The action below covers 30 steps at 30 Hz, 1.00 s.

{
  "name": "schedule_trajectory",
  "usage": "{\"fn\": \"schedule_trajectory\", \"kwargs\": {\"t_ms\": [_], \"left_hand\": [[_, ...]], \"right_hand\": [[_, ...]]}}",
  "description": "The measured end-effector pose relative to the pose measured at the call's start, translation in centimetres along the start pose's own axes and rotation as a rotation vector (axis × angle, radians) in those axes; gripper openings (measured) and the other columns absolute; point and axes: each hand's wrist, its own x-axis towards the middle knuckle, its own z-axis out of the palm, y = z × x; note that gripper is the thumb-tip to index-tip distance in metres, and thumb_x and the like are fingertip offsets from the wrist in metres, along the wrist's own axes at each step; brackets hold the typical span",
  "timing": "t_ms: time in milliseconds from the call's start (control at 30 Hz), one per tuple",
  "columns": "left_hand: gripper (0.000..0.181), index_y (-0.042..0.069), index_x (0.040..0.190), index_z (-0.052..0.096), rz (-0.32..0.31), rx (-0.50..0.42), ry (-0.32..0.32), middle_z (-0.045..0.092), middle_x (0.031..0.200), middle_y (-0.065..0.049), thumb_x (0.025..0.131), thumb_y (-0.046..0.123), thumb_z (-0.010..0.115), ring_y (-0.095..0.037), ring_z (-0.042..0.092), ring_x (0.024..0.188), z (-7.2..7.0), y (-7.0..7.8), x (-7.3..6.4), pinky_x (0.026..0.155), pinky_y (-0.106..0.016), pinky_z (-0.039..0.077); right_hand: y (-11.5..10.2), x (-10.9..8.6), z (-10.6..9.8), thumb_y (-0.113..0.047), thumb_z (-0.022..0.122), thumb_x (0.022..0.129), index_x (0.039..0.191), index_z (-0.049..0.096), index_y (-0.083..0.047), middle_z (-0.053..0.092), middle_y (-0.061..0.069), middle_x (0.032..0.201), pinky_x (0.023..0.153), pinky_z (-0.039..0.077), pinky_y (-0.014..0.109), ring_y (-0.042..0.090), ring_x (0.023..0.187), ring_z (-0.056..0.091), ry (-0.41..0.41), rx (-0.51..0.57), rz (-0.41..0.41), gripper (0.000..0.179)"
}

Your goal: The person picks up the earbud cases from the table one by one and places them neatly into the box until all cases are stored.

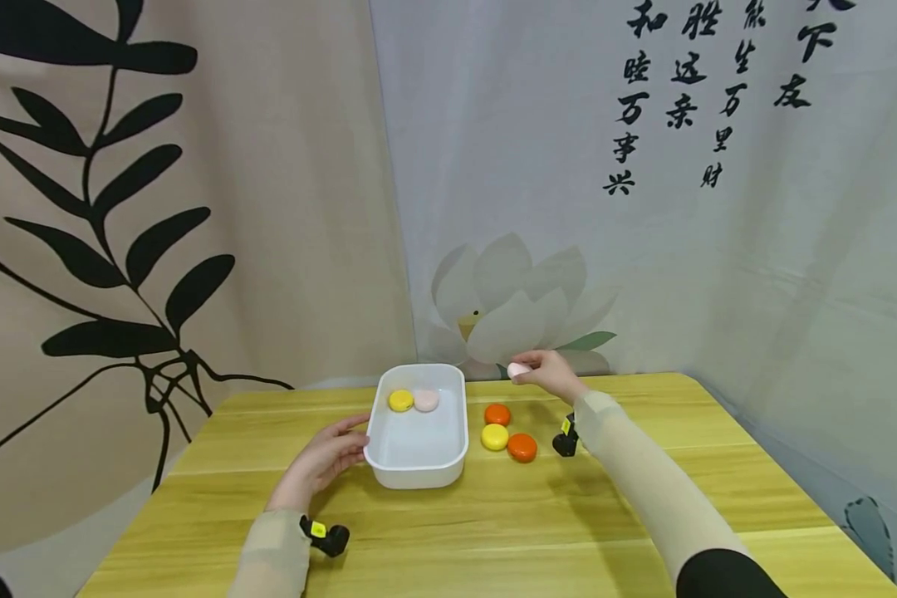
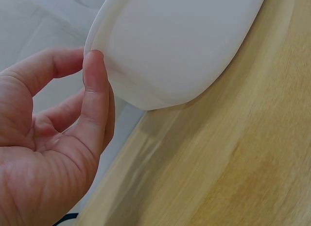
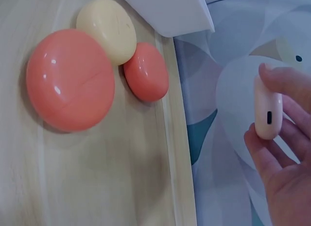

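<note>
A white rectangular tub (image 1: 416, 477) with rounded corners stands on the wooden table. My left hand (image 1: 331, 455) is at its left side, thumb and fingertips bent at the rim, as the left wrist view also shows the hand (image 2: 58, 124). Inside the tub's far end lie a yellow round case (image 1: 401, 400) and a pale pink one (image 1: 426, 400). My right hand (image 1: 551, 375), raised at the table's far edge, pinches a pale pink earbud case (image 3: 268, 109) between thumb and fingers; its dark port slot shows in the right wrist view.
Right of the tub, two orange cases (image 1: 497, 414) and a yellow case (image 1: 495, 437) lie close together on the table (image 1: 448, 540). A patterned curtain (image 1: 306, 208) hangs behind the table. Each wrist wears a small black camera (image 1: 330, 540).
</note>
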Motion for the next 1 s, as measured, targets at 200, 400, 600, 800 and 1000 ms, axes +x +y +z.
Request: {"fn": "schedule_trajectory", "kwargs": {"t_ms": [200,400,600,800,1000], "left_hand": [[0.057,-0.004,0.146,0.034,0.008,0.005,-0.002,0.060,0.109,-0.021,0.094,0.001,0.057,-0.019,0.063,0.083,0.0,0.2,0.0,0.076,-0.026,0.055],[0.056,-0.002,0.147,0.035,0.005,0.011,0.007,0.059,0.109,-0.022,0.095,-0.001,0.055,-0.019,0.063,0.083,0.1,0.3,0.0,0.077,-0.027,0.055],[0.056,-0.002,0.147,0.034,0.008,0.003,-0.001,0.059,0.112,-0.024,0.095,-0.001,0.054,-0.019,0.063,0.083,0.0,0.2,-0.1,0.076,-0.027,0.055],[0.057,-0.003,0.148,0.033,0.008,0.000,-0.012,0.060,0.112,-0.023,0.095,0.000,0.055,-0.019,0.063,0.083,0.0,0.1,-0.1,0.077,-0.027,0.055],[0.058,-0.002,0.148,0.033,0.009,-0.008,-0.014,0.061,0.111,-0.021,0.095,0.000,0.056,-0.017,0.063,0.080,0.0,0.0,-0.1,0.075,-0.026,0.055]], "right_hand": [[-0.7,0.1,0.4,-0.014,0.074,0.086,0.127,0.062,-0.001,0.062,0.017,0.122,0.091,0.049,0.042,0.030,0.107,0.058,-0.007,0.013,-0.004,0.046],[-1.2,0.7,1.1,-0.017,0.074,0.086,0.128,0.062,-0.001,0.062,0.015,0.123,0.092,0.048,0.043,0.029,0.106,0.057,-0.006,0.006,-0.010,0.046],[-1.9,1.3,1.7,-0.018,0.074,0.086,0.126,0.063,-0.001,0.063,0.014,0.122,0.090,0.050,0.041,0.028,0.106,0.058,-0.014,0.011,-0.027,0.045],[-2.6,1.8,2.5,-0.015,0.074,0.085,0.126,0.063,-0.001,0.064,0.014,0.120,0.087,0.052,0.038,0.026,0.103,0.059,-0.022,0.038,-0.041,0.045],[-3.4,2.1,3.0,-0.013,0.074,0.084,0.126,0.062,0.001,0.065,0.013,0.118,0.085,0.052,0.035,0.026,0.102,0.059,-0.025,0.039,-0.056,0.046]]}}
